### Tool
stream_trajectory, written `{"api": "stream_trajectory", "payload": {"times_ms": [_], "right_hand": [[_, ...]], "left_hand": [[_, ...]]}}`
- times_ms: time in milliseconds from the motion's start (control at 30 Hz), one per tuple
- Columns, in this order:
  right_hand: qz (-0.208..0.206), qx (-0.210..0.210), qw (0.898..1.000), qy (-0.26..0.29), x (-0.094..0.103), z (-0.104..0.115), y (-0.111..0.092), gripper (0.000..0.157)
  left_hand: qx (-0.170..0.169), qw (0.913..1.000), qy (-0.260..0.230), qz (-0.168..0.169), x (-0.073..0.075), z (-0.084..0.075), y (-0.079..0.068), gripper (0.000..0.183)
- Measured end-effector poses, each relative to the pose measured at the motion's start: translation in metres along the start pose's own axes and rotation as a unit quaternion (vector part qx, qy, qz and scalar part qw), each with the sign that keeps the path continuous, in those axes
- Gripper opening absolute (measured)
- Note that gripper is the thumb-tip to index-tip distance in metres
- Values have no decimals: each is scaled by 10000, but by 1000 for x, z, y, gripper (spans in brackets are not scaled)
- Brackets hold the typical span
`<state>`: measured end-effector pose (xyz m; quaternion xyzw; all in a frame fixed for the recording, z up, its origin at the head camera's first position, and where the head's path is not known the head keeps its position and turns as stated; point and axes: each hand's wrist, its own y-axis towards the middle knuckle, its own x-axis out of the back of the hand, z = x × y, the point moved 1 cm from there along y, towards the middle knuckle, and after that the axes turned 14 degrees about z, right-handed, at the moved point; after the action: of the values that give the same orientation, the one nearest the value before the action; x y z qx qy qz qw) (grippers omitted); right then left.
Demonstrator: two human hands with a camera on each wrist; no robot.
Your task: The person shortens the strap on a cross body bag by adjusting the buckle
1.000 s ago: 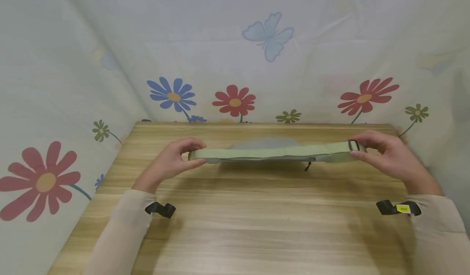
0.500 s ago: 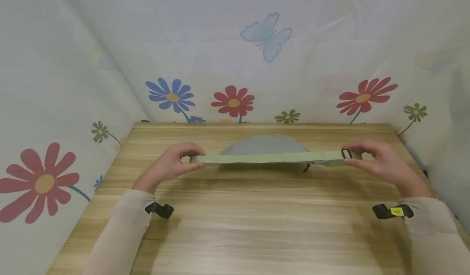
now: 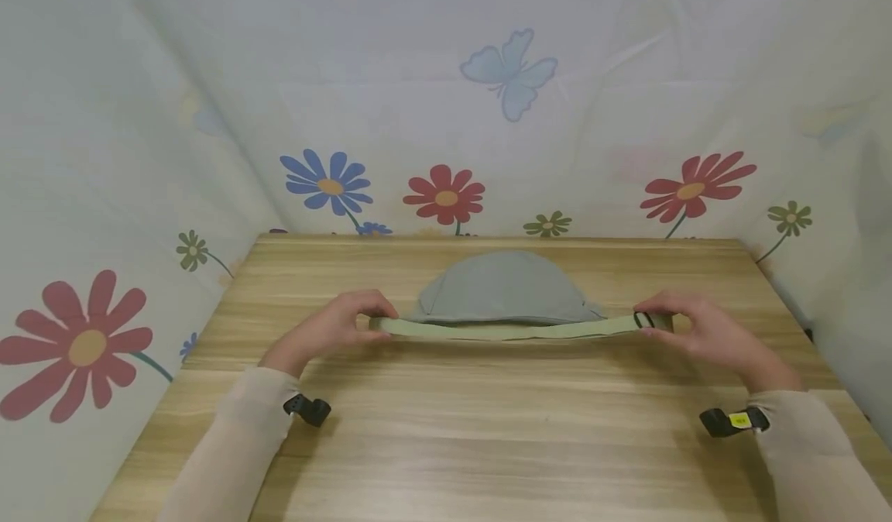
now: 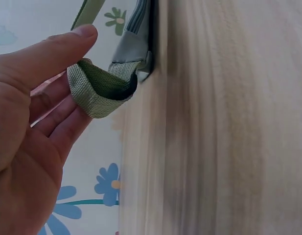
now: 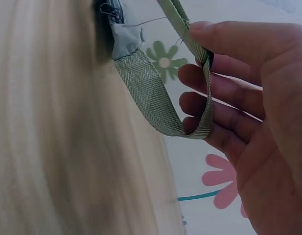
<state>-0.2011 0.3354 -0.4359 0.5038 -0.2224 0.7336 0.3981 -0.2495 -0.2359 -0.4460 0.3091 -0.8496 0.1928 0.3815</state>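
Note:
A grey-green waist bag (image 3: 505,286) lies on the wooden table, its curved edge toward the back wall. In front of it a light green webbing strap (image 3: 488,331) is stretched between both hands. My left hand (image 3: 337,327) pinches the strap's left end, where the webbing loops back to the bag's corner (image 4: 128,51). At the other end my right hand (image 3: 707,336) pinches the strap beside a black slider buckle (image 3: 643,320). In the right wrist view the webbing (image 5: 148,93) curves from the bag's corner up to the fingers, and a dark zipper pull (image 5: 110,10) shows on the bag.
The wood-grain table (image 3: 488,437) spreads out in front of the bag. White sheeting printed with flowers and a butterfly (image 3: 511,73) rises behind the table and along its sides. Black bands (image 3: 732,421) with small devices sit on both wrists.
Both hands have come down and nearer with the strap, and the right hand has moved left. The bag has tipped from edge-on to lying flatter, so its grey face now shows behind the strap.

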Motion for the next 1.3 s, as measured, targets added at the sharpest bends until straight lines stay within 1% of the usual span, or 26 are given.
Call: {"api": "stream_trajectory", "payload": {"times_ms": [100,167,267,333,367,500,600,733,933,1100,1300], "right_hand": [[154,81,9998,-82,-6,0,1,41],[270,45,9996,-119,-9,1,1,38],[455,-148,9988,-118,-15,1,1,34],[546,-211,9982,-148,-19,0,1,32],[529,-151,9983,-166,-21,0,1,31],[287,370,9979,-447,-30,-3,3,31],[152,557,9967,-574,-35,-6,3,33],[158,410,9973,-584,-40,-8,2,33],[94,191,9974,-684,-42,-4,1,33],[105,26,9979,-637,-40,1,0,33],[-49,119,9971,-743,-39,4,-1,37]], "left_hand": [[100,9999,52,116,-3,0,0,29],[255,9995,72,196,-6,1,0,33],[564,9978,120,329,-11,3,0,34],[635,9970,206,385,-14,4,1,32],[641,9967,288,396,-15,3,2,31],[467,9943,846,444,-18,0,4,27],[412,9910,1160,534,-19,-4,5,28],[430,9873,1416,571,-22,-7,7,27],[355,9825,1768,472,-26,-16,7,27],[374,9815,1824,443,-26,-20,6,29],[121,9789,2018,298,-28,-22,2,28]]}}
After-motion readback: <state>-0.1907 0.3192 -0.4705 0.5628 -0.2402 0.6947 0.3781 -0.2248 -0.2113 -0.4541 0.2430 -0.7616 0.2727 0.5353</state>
